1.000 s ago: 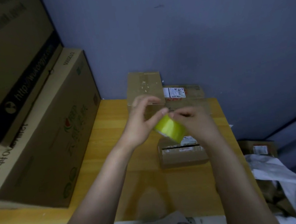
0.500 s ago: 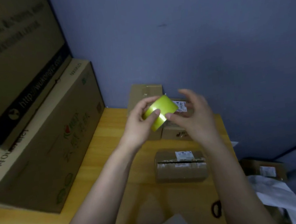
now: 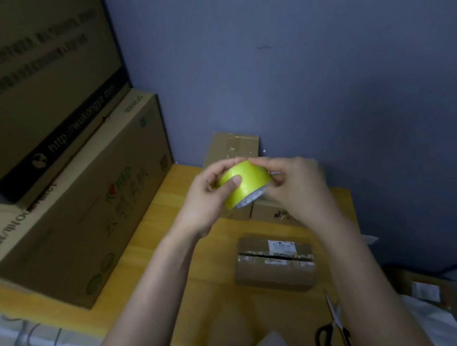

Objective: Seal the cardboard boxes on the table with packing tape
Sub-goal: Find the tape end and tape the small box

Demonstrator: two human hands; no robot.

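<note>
A yellow-green roll of packing tape (image 3: 246,180) is held up in front of me above the wooden table (image 3: 170,224). My left hand (image 3: 206,200) grips its left side, thumb pressed on the outer band. My right hand (image 3: 293,185) holds the right side, fingers curled over the top edge of the roll. Below the hands a small cardboard box (image 3: 275,265) with a white label lies on the table, its top seam open as a dark slit. Two more small boxes stand behind: one (image 3: 232,144) against the wall, another (image 3: 271,212) partly hidden by my hands.
Large cardboard cartons (image 3: 78,205) are stacked along the table's left side. Black-handled scissors (image 3: 334,328) lie near the front right edge. Another box (image 3: 425,287) and white cloth (image 3: 440,325) sit off the table to the right. Blue wall behind.
The tape roll has turned in my hands so its white core faces down-right. My right hand has closed onto the roll's top edge. The view has tilted slightly, bringing the scissors into sight.
</note>
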